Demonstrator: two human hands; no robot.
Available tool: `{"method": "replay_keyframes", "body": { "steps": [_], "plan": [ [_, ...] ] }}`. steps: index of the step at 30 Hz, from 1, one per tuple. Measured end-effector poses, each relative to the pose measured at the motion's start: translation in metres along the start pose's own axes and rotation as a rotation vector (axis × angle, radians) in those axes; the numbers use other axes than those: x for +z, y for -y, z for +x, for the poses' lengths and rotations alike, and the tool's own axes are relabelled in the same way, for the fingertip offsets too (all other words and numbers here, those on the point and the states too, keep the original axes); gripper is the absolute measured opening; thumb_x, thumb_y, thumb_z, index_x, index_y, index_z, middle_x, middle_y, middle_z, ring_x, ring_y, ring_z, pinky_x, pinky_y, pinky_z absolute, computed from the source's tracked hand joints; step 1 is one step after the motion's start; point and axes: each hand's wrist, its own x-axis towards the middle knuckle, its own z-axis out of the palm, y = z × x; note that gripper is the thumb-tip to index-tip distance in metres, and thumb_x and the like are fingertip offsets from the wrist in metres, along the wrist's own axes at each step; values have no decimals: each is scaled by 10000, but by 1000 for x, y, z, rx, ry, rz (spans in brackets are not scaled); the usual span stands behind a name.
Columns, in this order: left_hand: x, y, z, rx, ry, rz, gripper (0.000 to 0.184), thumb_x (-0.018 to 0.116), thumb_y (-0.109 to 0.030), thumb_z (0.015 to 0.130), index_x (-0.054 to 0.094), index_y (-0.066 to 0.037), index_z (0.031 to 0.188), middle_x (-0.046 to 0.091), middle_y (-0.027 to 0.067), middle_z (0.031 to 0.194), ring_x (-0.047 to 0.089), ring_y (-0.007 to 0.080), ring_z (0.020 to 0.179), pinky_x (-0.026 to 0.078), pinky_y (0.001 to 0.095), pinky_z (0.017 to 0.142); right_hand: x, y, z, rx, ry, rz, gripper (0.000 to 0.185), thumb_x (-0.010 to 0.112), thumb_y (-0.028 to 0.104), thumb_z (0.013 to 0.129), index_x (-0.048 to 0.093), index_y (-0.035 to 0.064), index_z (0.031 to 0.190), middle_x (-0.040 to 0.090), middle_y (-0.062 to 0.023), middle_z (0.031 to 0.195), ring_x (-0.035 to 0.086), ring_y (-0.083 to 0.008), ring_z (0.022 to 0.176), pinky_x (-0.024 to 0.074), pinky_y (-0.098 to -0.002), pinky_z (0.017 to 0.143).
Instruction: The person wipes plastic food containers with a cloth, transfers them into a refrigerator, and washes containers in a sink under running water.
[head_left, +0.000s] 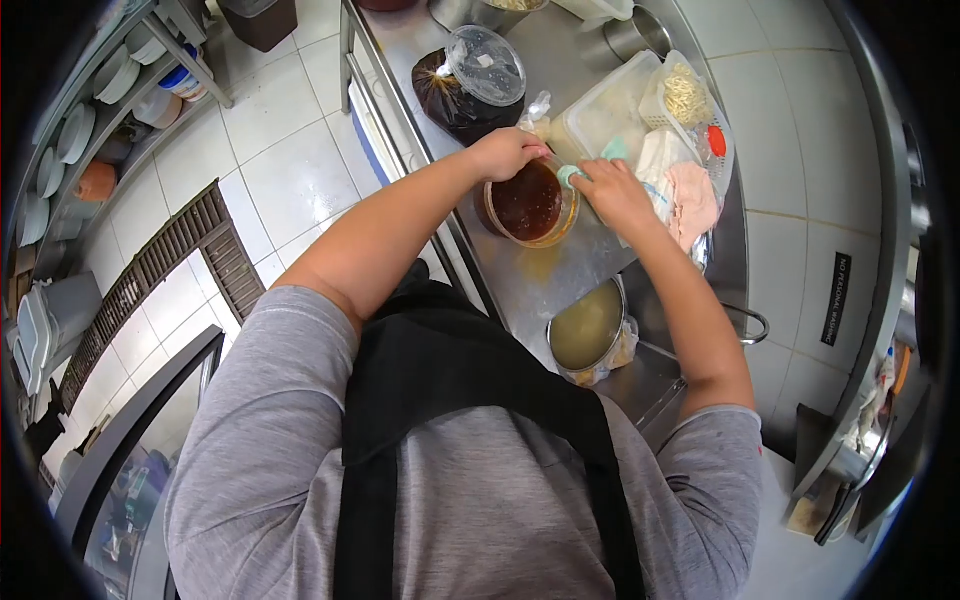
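At the upper centre of the frame, the left hand (510, 153) pinches the upper rim of a round, clear plastic tub (556, 236) of dark red-brown liquid (528, 203); rightward, the right hand (613, 195) grips a pale green cloth (571, 177) at the rim

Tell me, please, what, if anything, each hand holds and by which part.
The left hand holds the tub of dark sauce by its far rim. The right hand holds a green cloth at the tub's right rim; its exact grip is hidden.
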Motion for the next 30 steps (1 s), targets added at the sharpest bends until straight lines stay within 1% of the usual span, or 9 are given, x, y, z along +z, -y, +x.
{"method": "replay_keyframes", "body": {
  "steps": [4,5,8,16,21,25,27,29,30],
  "plan": [
    [-2,-2,-3,-5,4,-43,256,488,-213,930,648,-44,1035,668,115,968,620,207,891,448,303,841,10,28,-19,208,24,100,237,507,55,773,552,81,1004,579,-101,917,592,-263,849,453,-385,744],
    [-3,-4,-4,6,14,-41,256,488,-213,930,648,-44,1035,668,115,968,620,207,891,448,303,841,12,32,-23,250,59,146,223,497,27,770,527,50,990,573,-142,889,596,-322,774,475,-415,675],
    [-1,-7,-7,-22,-17,24,245,492,-203,923,649,-43,1022,662,131,968,622,240,897,454,318,833,17,55,-38,367,-2,224,232,486,6,763,520,24,992,573,-158,866,592,-349,756,482,-428,651],
    [13,-14,-16,-98,-330,72,237,478,-180,913,656,-37,979,652,175,909,618,335,872,474,366,790,10,134,-35,753,110,265,241,591,108,730,518,48,952,612,-164,840,610,-339,766,452,-464,716],
    [22,-21,-29,-84,-464,-2,242,461,-167,920,640,-24,998,648,188,919,616,342,877,473,366,791,-15,159,-19,1023,94,684,283,583,94,737,529,-39,981,587,-290,941,575,-434,884,462,-485,773],
    [37,-21,-55,-28,-606,-172,248,449,-155,918,605,-16,1051,611,216,1022,581,357,961,448,401,834,15,138,-36,979,-141,649,272,568,55,742,534,-39,995,593,-262,895,574,-425,872,462,-467,774],
    [40,-23,-71,-36,-632,-144,252,447,-153,917,595,-21,1072,583,209,1065,553,351,1005,431,396,864,28,116,-44,798,-268,582,235,560,11,744,556,-6,978,583,-232,888,570,-400,875,464,-432,772],
    [36,-30,-83,-149,-611,-115,264,458,-158,907,579,-38,1109,518,193,1104,489,354,1063,397,385,915,38,94,-45,827,-280,766,224,551,5,752,569,13,976,575,-212,896,566,-385,874,462,-421,765],
    [30,-34,-77,-149,-608,-106,264,458,-158,907,579,-38,1109,518,193,1104,489,354,1063,397,385,915,43,83,-46,697,-291,679,209,548,27,762,589,43,967,571,-184,921,565,-356,889,461,-394,761]
  ]
}}
